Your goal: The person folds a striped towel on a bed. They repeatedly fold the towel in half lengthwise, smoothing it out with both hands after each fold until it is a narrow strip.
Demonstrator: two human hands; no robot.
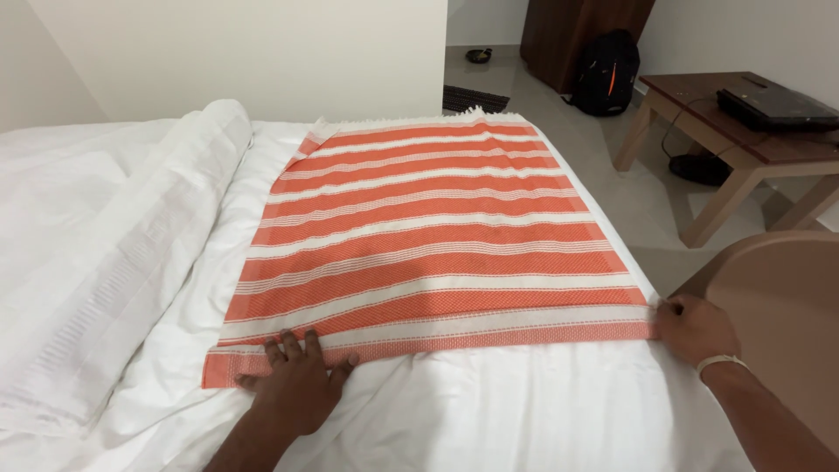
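An orange and white striped towel (pixel 433 236) lies spread flat on the white bed (pixel 542 411). The left hand (pixel 297 380) presses flat, fingers spread, on the towel's near left edge. The right hand (pixel 695 328) pinches the towel's near right corner. A rolled white blanket (pixel 114 253) lies left of the towel.

No packages, labels, signs or screens show. The nearest candidate, a flat black device (pixel 776 107) at two o'clock on the wooden table (pixel 699 92), shows no visible display.
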